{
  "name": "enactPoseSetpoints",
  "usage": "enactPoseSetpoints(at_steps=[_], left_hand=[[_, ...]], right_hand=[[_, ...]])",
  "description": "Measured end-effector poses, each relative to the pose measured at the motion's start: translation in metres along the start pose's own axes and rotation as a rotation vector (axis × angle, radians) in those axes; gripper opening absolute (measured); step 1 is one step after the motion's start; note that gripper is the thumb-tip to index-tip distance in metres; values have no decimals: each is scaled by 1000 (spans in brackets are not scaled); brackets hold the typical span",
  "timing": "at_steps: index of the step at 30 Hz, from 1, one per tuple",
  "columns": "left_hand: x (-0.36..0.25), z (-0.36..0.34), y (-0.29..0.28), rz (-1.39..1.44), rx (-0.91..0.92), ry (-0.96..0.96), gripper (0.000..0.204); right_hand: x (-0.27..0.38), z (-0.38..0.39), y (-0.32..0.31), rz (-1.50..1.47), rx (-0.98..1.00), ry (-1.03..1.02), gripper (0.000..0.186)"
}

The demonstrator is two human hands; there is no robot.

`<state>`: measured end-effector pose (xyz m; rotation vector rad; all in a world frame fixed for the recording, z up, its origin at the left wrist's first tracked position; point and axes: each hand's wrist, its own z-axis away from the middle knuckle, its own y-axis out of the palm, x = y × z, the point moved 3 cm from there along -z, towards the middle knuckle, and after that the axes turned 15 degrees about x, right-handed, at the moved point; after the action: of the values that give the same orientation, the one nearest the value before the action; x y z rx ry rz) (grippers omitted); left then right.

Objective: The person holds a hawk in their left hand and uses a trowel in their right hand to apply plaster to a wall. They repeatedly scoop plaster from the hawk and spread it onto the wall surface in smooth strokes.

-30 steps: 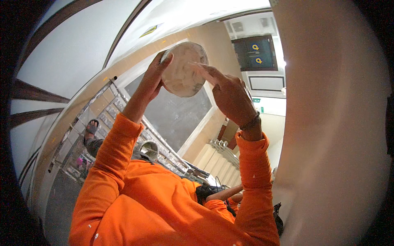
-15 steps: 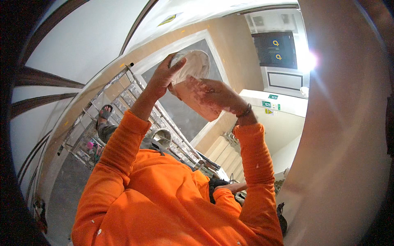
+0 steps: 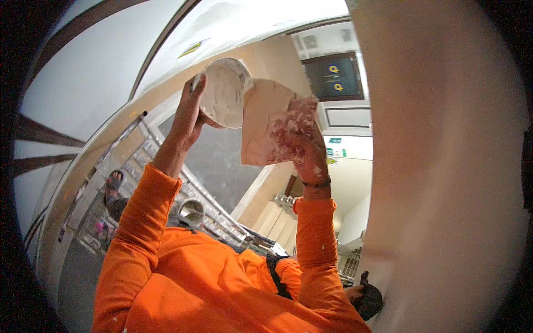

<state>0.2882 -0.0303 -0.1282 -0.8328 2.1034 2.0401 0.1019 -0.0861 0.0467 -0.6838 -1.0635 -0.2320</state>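
Note:
My left hand is closed on the side of a round bowl, tilted so its inside shows, coated with pale wet plaster. My right hand, smeared with plaster, grips a flat, squarish plaster spreader with its fingers over one face. Light plaster covers the spreader's upper part. Its upper left corner is at the bowl's rim; whether they touch I cannot tell. Both hands are raised in front of me, arms stretched out.
A plaster-spattered scaffold platform lies below, with a bucket and a sandalled foot on it. Bare plastered wall rises close on the right. Another person in a dark cap is at lower right.
The spreader has come out from in front of the bowl to its right and now stands more upright, its face showing. Both hands have shifted left in view.

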Motion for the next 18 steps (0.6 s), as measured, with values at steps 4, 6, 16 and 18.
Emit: enactPoseSetpoints(at_steps=[4, 6, 16, 18], left_hand=[[-13, -24, 23, -118, 22, 195, 74], [-6, -41, 25, -136, 112, 335, 64], [-40, -84, 76, -53, 107, 273, 58], [-45, -89, 87, -40, 78, 267, 59]], right_hand=[[95, 6, 23, 245, -186, -203, 49], [137, 11, 36, 1071, -181, -504, 44], [178, -41, 36, 2173, -606, -439, 54], [174, -56, 17, 2181, -656, -519, 51]])
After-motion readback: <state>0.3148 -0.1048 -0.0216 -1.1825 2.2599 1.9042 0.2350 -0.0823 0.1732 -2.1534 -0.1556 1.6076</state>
